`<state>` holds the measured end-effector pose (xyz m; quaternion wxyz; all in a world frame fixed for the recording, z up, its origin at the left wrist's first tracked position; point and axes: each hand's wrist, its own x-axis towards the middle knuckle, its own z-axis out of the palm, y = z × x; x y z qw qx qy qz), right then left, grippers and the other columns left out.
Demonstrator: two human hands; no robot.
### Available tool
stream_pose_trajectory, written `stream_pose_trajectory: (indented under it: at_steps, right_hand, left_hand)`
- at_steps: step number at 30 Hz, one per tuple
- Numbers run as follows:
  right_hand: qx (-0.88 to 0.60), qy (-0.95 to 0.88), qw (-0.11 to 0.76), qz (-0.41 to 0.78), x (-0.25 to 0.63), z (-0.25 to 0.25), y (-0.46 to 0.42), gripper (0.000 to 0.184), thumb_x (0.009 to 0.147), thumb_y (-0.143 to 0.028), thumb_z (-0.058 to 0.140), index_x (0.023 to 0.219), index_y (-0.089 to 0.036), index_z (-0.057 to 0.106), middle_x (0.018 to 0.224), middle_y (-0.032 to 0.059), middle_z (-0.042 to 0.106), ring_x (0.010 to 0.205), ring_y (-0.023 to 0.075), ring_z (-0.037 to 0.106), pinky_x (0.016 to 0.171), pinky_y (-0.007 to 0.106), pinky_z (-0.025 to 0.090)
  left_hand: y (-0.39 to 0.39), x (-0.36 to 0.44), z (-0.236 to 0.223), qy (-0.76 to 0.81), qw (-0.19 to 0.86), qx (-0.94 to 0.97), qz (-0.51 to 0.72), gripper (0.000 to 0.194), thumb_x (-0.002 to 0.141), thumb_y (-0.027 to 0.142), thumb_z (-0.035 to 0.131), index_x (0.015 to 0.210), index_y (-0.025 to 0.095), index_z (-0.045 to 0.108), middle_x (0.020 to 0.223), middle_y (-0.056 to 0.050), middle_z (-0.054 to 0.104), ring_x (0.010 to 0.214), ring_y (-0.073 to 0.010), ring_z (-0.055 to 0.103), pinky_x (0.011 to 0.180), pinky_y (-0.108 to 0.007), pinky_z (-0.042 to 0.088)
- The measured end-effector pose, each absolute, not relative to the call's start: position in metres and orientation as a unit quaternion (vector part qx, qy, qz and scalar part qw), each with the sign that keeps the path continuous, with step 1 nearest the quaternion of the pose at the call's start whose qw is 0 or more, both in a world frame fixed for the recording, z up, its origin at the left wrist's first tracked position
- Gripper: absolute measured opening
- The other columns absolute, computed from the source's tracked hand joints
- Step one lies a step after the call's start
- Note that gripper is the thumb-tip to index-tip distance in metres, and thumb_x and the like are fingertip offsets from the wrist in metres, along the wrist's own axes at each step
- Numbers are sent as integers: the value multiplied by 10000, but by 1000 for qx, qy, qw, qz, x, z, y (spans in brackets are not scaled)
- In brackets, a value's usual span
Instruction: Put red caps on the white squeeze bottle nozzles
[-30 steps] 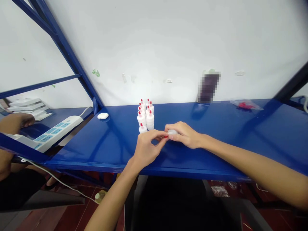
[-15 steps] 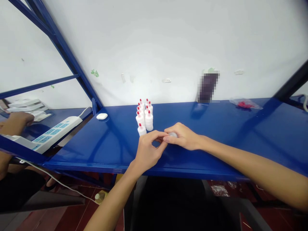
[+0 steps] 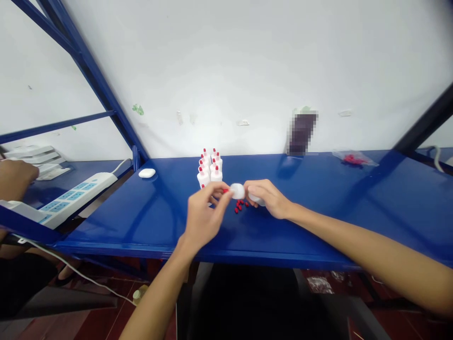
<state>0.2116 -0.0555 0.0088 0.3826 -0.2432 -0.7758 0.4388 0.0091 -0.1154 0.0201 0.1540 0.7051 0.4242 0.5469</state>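
My left hand (image 3: 203, 215) pinches a small white bottle with a red cap (image 3: 236, 191), holding it sideways just above the blue shelf (image 3: 318, 208). My right hand (image 3: 267, 196) rests on the shelf with its fingers closed over another white bottle (image 3: 256, 200). Several small red caps (image 3: 241, 206) lie loose on the shelf between the two hands. A cluster of several upright white bottles with red caps (image 3: 208, 167) stands just behind my left hand.
A small white oval object (image 3: 146, 173) lies at the shelf's back left. A clear bag with red pieces (image 3: 354, 159) sits at the back right. A white power strip (image 3: 76, 193) and another person's hand (image 3: 14, 177) are on the left. Blue frame struts rise on both sides.
My hands have come apart. The left hand has lifted a capped bottle clear, and the loose red caps under the hands now show. The view has shifted slightly.
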Motion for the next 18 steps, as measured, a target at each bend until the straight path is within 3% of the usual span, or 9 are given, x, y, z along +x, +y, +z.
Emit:
stream_pose_trajectory:
  at_steps: [6, 12, 18]
  right_hand:
    - [-281, -697, 459, 474, 212, 5, -45, 323, 921, -422, 488, 783, -164, 626, 590, 0, 568, 550, 135, 508, 549, 266, 376]
    - [-338, -689, 433, 472, 214, 3, -39, 410, 897, -488, 453, 712, -163, 622, 561, 6, 573, 480, 114, 437, 484, 259, 312]
    - [-349, -670, 440, 486, 215, 0, -39, 454, 877, -540, 460, 670, -165, 612, 502, 18, 583, 444, 124, 470, 456, 260, 309]
  left_hand:
    - [-97, -40, 35, 510, 51, 652, 558, 126, 859, 322, 724, 903, 204, 724, 811, 9, 582, 658, -83, 522, 554, -193, 413]
    - [-88, -47, 29, 524, 26, 682, 510, 149, 871, 335, 699, 934, 207, 742, 821, 17, 561, 609, -77, 480, 595, -234, 413]
    - [-88, -44, 26, 528, 6, 696, 486, 191, 867, 351, 703, 997, 213, 729, 784, 35, 534, 556, -75, 415, 582, -249, 380]
